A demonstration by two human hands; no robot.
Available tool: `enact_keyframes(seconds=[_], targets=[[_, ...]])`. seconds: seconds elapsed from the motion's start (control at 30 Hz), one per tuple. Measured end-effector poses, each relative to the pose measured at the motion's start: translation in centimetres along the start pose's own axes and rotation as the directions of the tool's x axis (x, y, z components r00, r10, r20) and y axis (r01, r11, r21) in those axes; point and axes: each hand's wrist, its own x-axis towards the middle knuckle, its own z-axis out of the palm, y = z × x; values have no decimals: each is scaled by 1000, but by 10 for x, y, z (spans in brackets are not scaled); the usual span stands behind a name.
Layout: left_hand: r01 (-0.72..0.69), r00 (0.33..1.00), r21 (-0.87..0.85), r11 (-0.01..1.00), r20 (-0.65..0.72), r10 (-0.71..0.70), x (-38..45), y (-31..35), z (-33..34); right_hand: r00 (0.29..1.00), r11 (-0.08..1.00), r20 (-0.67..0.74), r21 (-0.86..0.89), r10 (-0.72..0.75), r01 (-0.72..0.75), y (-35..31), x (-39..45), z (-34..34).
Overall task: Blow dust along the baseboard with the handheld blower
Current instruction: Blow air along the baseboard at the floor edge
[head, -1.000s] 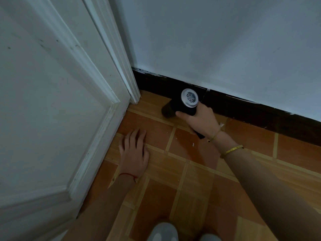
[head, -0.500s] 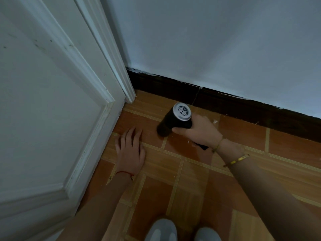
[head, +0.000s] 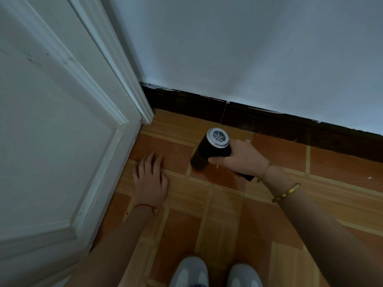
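Orange-brown floor tiles (head: pixel 217 235) meet a dark baseboard (head: pixel 269 121) under a pale wall (head: pixel 248 48). Since a second ago the handheld blower (head: pixel 211 152) has drawn back from the baseboard onto open tile, nozzle now angled toward the white door (head: pixel 51 141); likely dust is being chased out of the corner. The right hand (head: pixel 244 160) grips its handle, fingers wrapped. The left hand (head: pixel 150 179) stays flat on the tile beside the door. Grey shoes (head: pixel 190 272) show nearest the camera.
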Motion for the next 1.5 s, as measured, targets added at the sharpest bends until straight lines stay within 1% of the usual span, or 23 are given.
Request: enact_keyframes(seconds=[0.03,0.07,0.13,0.17,0.2,0.23,0.27,0.33,0.37,0.4,0.47,0.5,0.57,0.63,0.7,0.8,0.93,1.1,1.23,1.3,1.5], targets=[[3,1000,-5,1000,1,-3,0,0,0,999,1000,-40,6,-2,2,2,0,2],[5,1000,-12,1000,2,-5,0,0,0,993,1000,-118,-3,-1,1,5,2,4],[20,1000,-38,999,-4,-20,0,5,-2,951,999,-310,-26,9,-18,13,5,8],[43,999,-57,997,-10,-44,1,8,-2,927,1000,-375,-7,20,-24,14,5,8],[76,997,-78,994,-17,-78,2,13,-3,916,999,-398,24,39,-32,15,4,7],[109,994,-95,989,-22,-112,4,18,-2,921,998,-387,65,50,-26,19,5,5],[129,991,-103,986,-24,-132,5,24,-2,938,995,-343,95,54,-23,19,4,2],[117,993,-91,989,-17,-119,9,35,2,968,993,-246,116,45,-17,18,3,-1],[103,994,-82,991,-11,-104,11,40,4,965,994,-259,106,31,-3,20,5,0],[97,995,-76,992,-5,-98,14,44,6,952,997,-304,83,25,0,23,8,1],[101,995,-58,993,1,-101,18,51,10,908,997,-418,81,42,-9,25,16,3],[103,995,-45,994,1,-104,19,53,12,891,994,-452,105,44,4,26,19,4],[105,994,-24,994,1,-105,19,53,15,875,991,-482,128,35,31,27,29,5],[99,995,-3,995,-2,-99,18,52,16,865,992,-502,113,9,56,24,42,6],[95,995,10,995,-3,-95,17,52,17,865,992,-501,102,-13,74,15,55,10],[98,995,9,995,-6,-98,18,53,16,883,986,-468,121,-42,111,1,76,19],[95,995,15,995,-15,-95,18,53,15,892,970,-438,148,-109,192,-28,103,36],[94,996,40,995,-2,-94,19,53,15,916,950,-361,180,-176,253,-53,129,48],[98,995,32,995,-8,-98,19,53,15,924,947,-346,208,-163,245,-57,137,47],[97,995,27,995,-7,-97,19,53,15,925,956,-354,196,-138,218,-51,133,41],[95,995,23,995,-11,-95,19,53,14,914,988,-403,121,-39,96,-5,95,8]])
